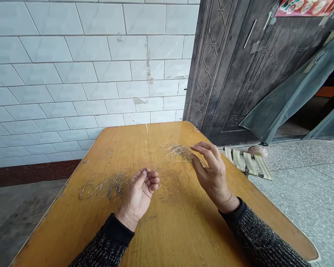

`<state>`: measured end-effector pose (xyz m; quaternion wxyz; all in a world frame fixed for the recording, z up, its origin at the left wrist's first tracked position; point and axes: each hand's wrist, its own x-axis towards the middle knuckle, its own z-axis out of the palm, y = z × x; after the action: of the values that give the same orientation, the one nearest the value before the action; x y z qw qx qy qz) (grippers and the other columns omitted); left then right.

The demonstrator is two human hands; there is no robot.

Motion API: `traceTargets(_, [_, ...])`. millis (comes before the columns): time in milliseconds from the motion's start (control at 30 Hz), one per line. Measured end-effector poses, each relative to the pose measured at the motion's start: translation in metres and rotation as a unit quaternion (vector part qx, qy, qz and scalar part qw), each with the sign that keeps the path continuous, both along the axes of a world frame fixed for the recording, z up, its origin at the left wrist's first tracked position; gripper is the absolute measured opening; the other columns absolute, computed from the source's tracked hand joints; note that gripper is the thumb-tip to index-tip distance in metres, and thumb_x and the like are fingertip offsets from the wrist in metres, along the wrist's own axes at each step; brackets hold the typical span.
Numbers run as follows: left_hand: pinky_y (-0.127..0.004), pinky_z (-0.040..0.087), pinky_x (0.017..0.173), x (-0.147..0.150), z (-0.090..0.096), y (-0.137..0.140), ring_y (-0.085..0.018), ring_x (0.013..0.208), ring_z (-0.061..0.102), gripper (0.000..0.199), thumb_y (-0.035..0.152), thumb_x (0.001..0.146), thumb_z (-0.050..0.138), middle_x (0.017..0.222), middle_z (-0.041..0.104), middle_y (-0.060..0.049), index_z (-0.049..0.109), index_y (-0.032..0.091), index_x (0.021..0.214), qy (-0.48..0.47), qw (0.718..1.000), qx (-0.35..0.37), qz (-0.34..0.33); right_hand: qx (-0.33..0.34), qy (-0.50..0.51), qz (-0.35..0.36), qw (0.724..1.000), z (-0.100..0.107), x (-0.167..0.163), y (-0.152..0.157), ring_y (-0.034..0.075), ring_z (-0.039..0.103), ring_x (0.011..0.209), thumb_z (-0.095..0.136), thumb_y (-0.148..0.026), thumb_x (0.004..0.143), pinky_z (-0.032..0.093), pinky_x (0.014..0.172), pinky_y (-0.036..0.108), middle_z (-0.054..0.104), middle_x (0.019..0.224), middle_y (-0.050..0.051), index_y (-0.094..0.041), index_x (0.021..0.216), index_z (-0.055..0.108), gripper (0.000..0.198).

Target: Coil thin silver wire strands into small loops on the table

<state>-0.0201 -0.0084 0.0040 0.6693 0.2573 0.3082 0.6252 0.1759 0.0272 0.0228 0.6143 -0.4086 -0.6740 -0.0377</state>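
My left hand [140, 187] is palm up above the wooden table [167, 237], thumb and fingertips pinched on a thin wire [157, 169], whose short end sticks out to the right. Left of this hand lies a loose tangle of curled thin wires [117, 183]. My right hand [210, 168] hovers at the near right of a second bunch of thin wires [178, 149], with a small gap between thumb and index finger. Nothing shows between those fingertips. Part of that bunch is hidden behind the right hand.
A white tiled wall [105, 74] stands behind the table. To the right are a dark patterned door [225, 74] and a grey-green curtain [292, 92]. A low stool with striped webbing [250, 162] is on the speckled floor [300, 174] beside the table's right edge.
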Motion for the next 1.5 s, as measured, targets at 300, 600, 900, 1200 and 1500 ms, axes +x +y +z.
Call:
traceTargets(300, [-0.024,0.052,0.075,0.01,-0.005,-0.006,-0.014,0.085,0.065,0.009,0.017,0.073,0.063,0.091,0.069,-0.007,0.057,0.015,0.08,-0.031,0.999,-0.004,-0.031,-0.371,0.278,0.423,0.779,-0.023,-0.04,-0.006,0.006,0.053,0.049,0.069,-0.033,0.068,0.045,0.049,0.019,0.061,0.059,-0.002,-0.018,0.077,0.066,0.017])
traceTargets(600, [-0.019,0.05,0.066,0.013,-0.008,-0.009,-0.009,0.075,0.062,0.011,0.017,0.068,0.07,0.091,0.066,-0.003,0.063,0.015,0.077,-0.043,0.996,-0.025,-0.081,-0.412,0.415,0.446,0.678,-0.026,-0.041,-0.007,0.004,0.055,0.048,0.07,-0.034,0.068,0.046,0.047,0.015,0.064,0.064,-0.002,-0.017,0.075,0.066,0.019])
traceTargets(900, [-0.014,0.045,0.055,0.012,-0.007,-0.006,-0.004,0.06,0.055,0.018,0.015,0.064,0.072,0.073,0.061,0.002,0.061,0.016,0.078,-0.047,0.995,-0.035,-0.077,-0.41,0.416,0.475,0.659,-0.023,-0.042,-0.011,0.006,0.06,0.053,0.065,-0.035,0.073,0.048,0.048,0.017,0.066,0.068,-0.001,-0.019,0.095,0.063,0.027])
traceTargets(1200, [-0.017,0.04,0.052,0.012,-0.004,-0.008,-0.005,0.055,0.051,0.019,0.021,0.064,0.071,0.066,0.058,0.002,0.059,0.016,0.079,0.066,0.997,0.015,-0.048,-0.403,0.392,0.446,0.696,-0.025,-0.043,-0.011,0.005,0.049,0.037,0.07,-0.036,0.068,0.038,0.037,0.015,0.063,0.055,-0.004,-0.02,0.088,0.054,0.03])
traceTargets(1500, [-0.023,0.041,0.05,0.011,-0.001,-0.012,-0.01,0.052,0.053,0.02,0.03,0.074,0.06,0.062,0.061,0.0,0.055,0.016,0.087,0.284,0.951,0.114,0.05,-0.312,0.214,0.316,0.87,-0.024,-0.043,-0.019,0.007,0.048,0.04,0.059,-0.032,0.075,0.04,0.04,0.019,0.059,0.052,-0.003,-0.019,0.084,0.06,0.017])
